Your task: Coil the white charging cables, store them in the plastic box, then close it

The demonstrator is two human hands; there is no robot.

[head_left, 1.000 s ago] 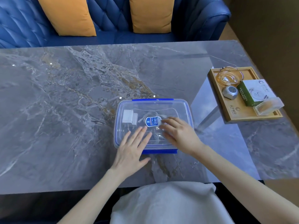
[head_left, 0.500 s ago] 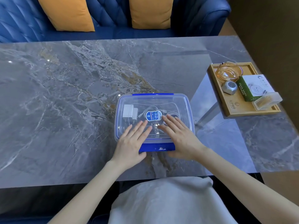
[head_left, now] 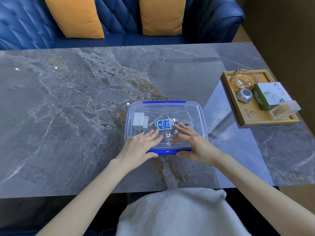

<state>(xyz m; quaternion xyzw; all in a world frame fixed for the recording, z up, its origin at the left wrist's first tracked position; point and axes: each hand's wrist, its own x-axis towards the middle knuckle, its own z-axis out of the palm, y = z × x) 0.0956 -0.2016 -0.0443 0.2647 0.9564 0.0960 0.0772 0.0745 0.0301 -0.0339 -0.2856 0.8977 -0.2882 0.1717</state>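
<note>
- Grey marble table (head_left: 68,116); wooden tray (head_left: 255,121) at three o'clock.
- Both hands flat on the plastic box (head_left: 196,109) lid: left hand (head_left: 139,147), right hand (head_left: 196,143), fingers straight, slightly spread.

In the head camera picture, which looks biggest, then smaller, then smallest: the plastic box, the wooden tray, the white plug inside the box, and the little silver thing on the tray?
1. Plastic box and wooden tray: they look about alike, so no ranking.
2. White plug.
3. Silver thing, only slightly smaller-looking; it sits farther away, so that is unsure.
</note>
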